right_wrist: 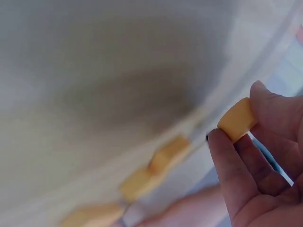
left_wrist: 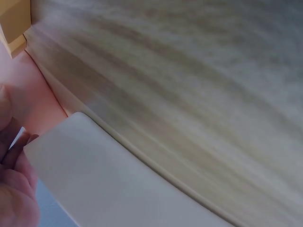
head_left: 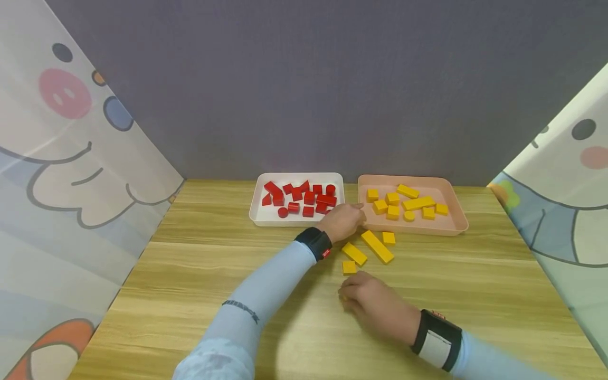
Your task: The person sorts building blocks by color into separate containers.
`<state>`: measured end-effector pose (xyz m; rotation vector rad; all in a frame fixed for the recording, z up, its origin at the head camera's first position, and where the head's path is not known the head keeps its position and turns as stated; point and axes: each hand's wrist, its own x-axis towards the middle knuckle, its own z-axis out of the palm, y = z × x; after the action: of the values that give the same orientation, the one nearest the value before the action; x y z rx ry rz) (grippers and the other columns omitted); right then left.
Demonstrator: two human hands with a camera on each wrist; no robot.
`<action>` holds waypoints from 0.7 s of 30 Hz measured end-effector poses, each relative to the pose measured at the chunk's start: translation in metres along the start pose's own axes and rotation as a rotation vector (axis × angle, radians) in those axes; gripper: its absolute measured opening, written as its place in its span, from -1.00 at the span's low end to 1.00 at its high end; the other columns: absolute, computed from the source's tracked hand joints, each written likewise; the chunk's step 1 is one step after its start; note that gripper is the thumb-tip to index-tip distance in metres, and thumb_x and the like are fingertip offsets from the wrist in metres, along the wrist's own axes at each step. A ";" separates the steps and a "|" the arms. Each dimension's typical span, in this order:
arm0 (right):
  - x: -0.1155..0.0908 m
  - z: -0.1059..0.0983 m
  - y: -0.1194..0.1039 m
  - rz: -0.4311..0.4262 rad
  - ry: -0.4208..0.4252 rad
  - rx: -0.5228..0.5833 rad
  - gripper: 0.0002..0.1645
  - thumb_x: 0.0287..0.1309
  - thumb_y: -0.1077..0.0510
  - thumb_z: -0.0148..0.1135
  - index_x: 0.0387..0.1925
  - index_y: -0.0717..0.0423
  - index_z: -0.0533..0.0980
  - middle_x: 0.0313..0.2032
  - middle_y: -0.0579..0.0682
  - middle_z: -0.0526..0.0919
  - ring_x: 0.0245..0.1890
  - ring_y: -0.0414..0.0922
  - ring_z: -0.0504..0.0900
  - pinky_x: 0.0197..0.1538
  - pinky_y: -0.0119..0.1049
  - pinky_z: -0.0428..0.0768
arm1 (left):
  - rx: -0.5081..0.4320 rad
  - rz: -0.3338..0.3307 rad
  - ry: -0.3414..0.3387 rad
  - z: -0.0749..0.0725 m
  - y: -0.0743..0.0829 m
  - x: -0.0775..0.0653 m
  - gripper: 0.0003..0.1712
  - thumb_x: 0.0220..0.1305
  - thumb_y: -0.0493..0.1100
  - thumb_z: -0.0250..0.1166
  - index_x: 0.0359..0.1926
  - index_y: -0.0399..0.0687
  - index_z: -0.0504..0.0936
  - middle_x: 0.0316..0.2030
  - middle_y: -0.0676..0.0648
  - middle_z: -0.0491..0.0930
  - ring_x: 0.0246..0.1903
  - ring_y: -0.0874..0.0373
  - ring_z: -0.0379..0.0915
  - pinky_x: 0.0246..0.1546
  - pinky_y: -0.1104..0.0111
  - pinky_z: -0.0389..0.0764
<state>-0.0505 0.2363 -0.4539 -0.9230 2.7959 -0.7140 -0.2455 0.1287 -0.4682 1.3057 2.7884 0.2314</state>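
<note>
My left hand (head_left: 343, 220) reaches over the gap between the two trays, fingers loosely bent at the left end of the pink tray (head_left: 413, 228). In the left wrist view its thumb and fingers stand apart beside that tray's wall, with no block visible between them. Low over the table, my right hand (head_left: 377, 306) pinches a short yellow cylinder block (right_wrist: 237, 120) between thumb and fingertips; the head view mostly hides this block. Just beyond the right hand lie a yellow square block (head_left: 349, 267), a short yellow bar (head_left: 354, 254), a long yellow bar (head_left: 377, 247) and another square block (head_left: 388, 238).
Several red blocks (head_left: 309, 198) lie in the white tray (head_left: 254, 211) at the back left. The pink tray holds several yellow blocks (head_left: 418, 203). A grey panel (head_left: 332, 89) rises behind both trays, and printed cartoon panels (head_left: 62, 158) flank the wooden table (head_left: 190, 253).
</note>
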 end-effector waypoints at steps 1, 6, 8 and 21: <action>0.001 -0.005 0.003 0.011 0.021 -0.015 -0.77 0.23 0.21 0.46 -0.07 0.03 0.76 -0.08 -0.09 0.78 -0.04 -0.17 0.69 0.06 -0.20 0.74 | 0.004 0.012 0.002 0.000 0.000 0.000 -0.78 0.46 -0.11 0.32 0.04 0.11 0.81 -0.09 0.12 0.82 0.35 0.19 0.53 0.34 0.36 0.53; 0.006 -0.037 0.021 0.096 0.131 -0.082 -0.72 0.15 0.20 0.53 -0.07 0.12 0.76 -0.11 -0.03 0.81 -0.08 -0.10 0.73 0.05 -0.11 0.75 | 0.027 0.058 -0.021 -0.003 -0.002 0.002 -0.80 0.43 -0.08 0.36 -0.01 0.13 0.83 -0.18 0.12 0.83 0.30 0.20 0.58 0.36 0.36 0.52; 0.008 -0.051 0.032 0.142 0.166 -0.090 -0.71 0.14 0.21 0.54 -0.07 0.14 0.75 -0.12 0.00 0.81 -0.10 -0.08 0.73 0.02 -0.08 0.75 | 0.045 0.074 -0.032 -0.004 -0.001 0.002 -0.80 0.41 -0.09 0.37 -0.02 0.14 0.84 -0.19 0.11 0.82 0.26 0.20 0.61 0.37 0.36 0.52; 0.013 -0.132 0.150 0.530 0.263 -0.156 -0.58 0.23 0.19 0.46 -0.02 0.46 0.67 -0.08 0.41 0.74 -0.17 0.22 0.69 0.01 0.19 0.67 | 0.082 0.097 -0.089 -0.011 -0.001 0.001 -0.77 0.39 -0.10 0.40 0.02 0.16 0.83 -0.09 0.09 0.81 -0.19 0.18 0.61 -0.01 0.48 0.64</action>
<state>-0.1739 0.3869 -0.4066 -0.0753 3.1448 -0.5701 -0.2487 0.1275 -0.4572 1.4341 2.6910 0.0618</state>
